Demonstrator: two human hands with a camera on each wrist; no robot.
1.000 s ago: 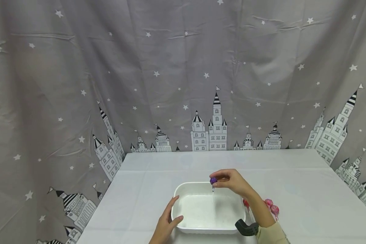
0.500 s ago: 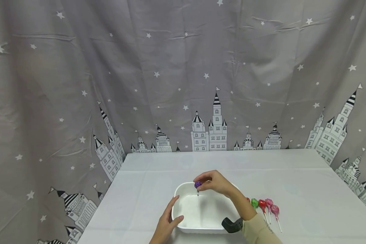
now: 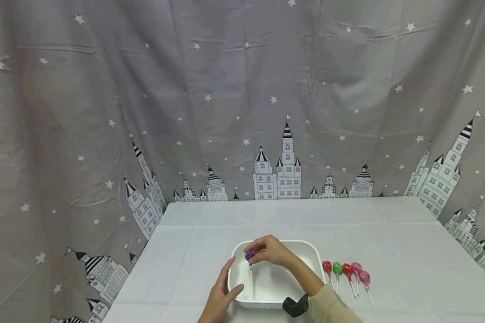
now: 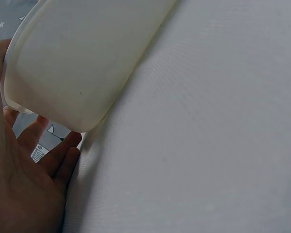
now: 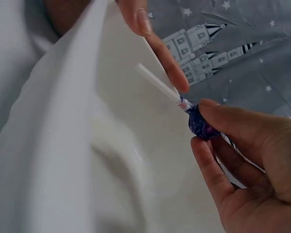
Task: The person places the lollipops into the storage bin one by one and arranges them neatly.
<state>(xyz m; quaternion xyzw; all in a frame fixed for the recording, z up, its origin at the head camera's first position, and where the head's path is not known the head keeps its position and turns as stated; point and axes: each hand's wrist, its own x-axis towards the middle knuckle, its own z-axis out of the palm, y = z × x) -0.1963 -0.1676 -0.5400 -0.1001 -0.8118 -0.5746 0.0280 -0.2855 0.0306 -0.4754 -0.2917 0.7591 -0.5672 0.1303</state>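
I am seated at a makeshift recording set, not a lived-in room. A grey curtain (image 3: 242, 98) printed with white stars and black-and-white castles hangs as a backdrop behind the far edge and down both side edges of my table (image 3: 408, 251), hiding whatever lies beyond. A plain white cloth covers the table. A black camera unit (image 3: 295, 307) is strapped at my right wrist.

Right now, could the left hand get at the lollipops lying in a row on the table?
Probably not easily. The left hand rests on the white tray's left edge, while the lollipops lie beyond its right side, with the tray and right hand between.
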